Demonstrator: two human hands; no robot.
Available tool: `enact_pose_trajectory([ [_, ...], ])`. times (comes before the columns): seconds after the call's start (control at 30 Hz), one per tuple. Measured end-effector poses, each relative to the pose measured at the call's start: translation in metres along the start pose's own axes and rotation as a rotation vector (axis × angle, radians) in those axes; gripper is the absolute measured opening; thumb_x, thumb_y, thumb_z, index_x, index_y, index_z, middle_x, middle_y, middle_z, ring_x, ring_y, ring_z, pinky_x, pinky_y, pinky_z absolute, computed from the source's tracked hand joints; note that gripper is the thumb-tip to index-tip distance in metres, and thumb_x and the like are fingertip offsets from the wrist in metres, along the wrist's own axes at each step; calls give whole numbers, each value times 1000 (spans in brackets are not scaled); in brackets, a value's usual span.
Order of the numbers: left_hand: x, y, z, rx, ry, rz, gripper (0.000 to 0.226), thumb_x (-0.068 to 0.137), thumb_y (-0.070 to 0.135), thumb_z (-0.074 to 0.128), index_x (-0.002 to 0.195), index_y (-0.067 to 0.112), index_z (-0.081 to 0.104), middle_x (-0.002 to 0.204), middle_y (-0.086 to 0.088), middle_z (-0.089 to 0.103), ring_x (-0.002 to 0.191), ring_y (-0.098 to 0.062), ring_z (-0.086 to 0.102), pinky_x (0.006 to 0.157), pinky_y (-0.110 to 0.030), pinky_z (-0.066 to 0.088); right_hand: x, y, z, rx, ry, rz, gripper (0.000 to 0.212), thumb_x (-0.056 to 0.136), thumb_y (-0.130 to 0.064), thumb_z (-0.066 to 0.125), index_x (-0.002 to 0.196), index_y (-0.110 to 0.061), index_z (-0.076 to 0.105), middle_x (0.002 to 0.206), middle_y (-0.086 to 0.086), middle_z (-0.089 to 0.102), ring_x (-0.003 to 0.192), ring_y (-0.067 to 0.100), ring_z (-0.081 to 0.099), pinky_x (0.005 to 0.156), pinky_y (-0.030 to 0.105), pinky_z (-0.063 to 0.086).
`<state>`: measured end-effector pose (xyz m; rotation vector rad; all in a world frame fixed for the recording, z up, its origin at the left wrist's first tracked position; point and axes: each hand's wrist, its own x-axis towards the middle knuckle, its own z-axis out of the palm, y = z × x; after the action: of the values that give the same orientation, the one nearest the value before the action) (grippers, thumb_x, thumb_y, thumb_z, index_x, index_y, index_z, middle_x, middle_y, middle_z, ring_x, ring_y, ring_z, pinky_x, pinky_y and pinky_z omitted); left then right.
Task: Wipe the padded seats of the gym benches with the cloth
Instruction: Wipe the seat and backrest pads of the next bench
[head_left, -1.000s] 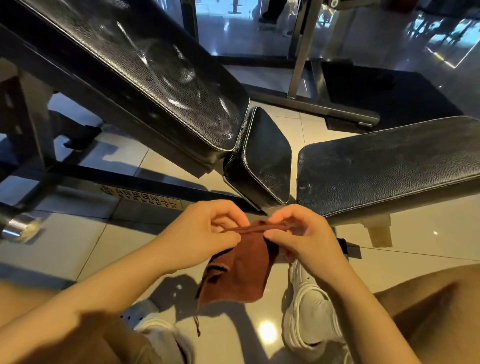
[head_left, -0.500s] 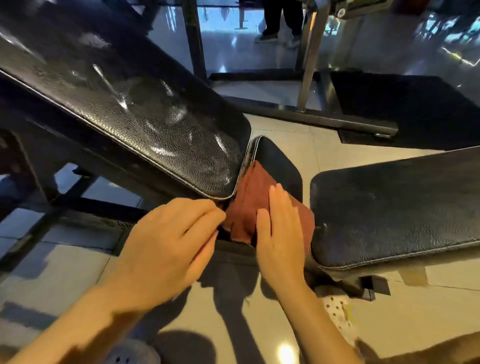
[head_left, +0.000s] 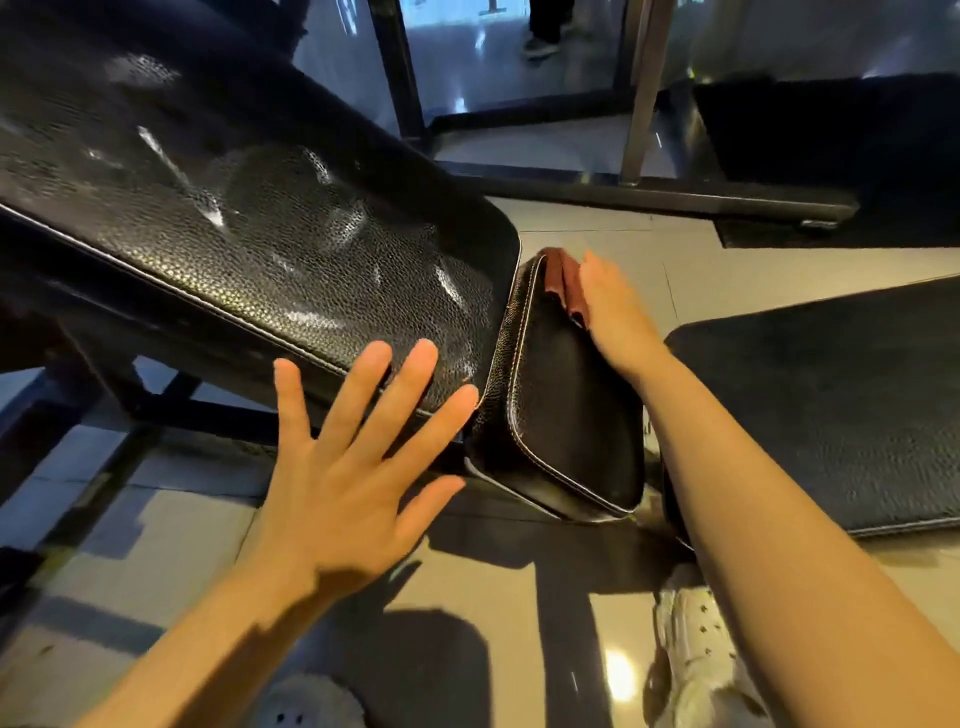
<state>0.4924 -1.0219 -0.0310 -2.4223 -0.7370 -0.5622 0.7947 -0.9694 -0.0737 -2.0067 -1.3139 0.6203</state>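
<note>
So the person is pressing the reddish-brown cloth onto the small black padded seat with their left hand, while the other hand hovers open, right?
Not quite: the head view shows the right hand pressing the reddish-brown cloth onto the small black padded seat. The left hand is the open one, fingers spread near the large inclined black backrest pad.

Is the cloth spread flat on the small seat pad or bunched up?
Bunched: only a crumpled red-brown fold of the cloth shows beside the right hand pressing it at the seat pad's far end.

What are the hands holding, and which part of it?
Neither hand grips anything. The right hand presses flat on the near part of the reddish-brown cloth at the far end of the small black padded seat. The left hand is spread open, empty.
</note>
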Motion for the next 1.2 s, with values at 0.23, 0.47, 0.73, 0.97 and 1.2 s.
enact_pose_trajectory([
  [0.23,2,0,5,9,33,8,81,85,62,47,152,29,18,163,-3,-7,149,-27,-8,110,-66,-10,-132,5,27,-20,122,-194,71,93,-50,5,154,-18,19,163,8,9,151,24,1,123,47,3],
  [0.47,4,1,1,-29,20,18,81,85,64,44,153,29,17,163,-4,-7,149,-29,-7,109,-66,-13,-224,-5,60,-20,174,-225,55,99,-60,8,149,-51,-13,161,-17,-12,149,8,-12,119,34,-12],
  [0.73,3,0,-4,-78,-5,22,71,91,54,42,151,25,19,162,-8,4,149,-30,-6,110,-64,-15,-123,-47,17,-57,-3,-343,53,95,-59,9,146,-48,-2,157,-23,-10,148,3,-11,118,43,-11],
  [0.97,4,-1,1,-105,0,20,69,90,54,42,150,26,22,162,1,-12,148,-26,-14,107,-64,-17,-23,-46,-1,-29,3,-139,55,103,-53,20,155,-38,11,164,-6,7,151,18,6,117,60,2],
  [1.2,3,-2,2,-123,-6,28,66,93,50,39,151,27,18,163,1,-10,149,-25,-12,108,-64,-16,-70,-53,9,-42,31,-147,54,104,-50,23,155,-38,8,164,-6,0,151,15,-4,117,53,-8],
])
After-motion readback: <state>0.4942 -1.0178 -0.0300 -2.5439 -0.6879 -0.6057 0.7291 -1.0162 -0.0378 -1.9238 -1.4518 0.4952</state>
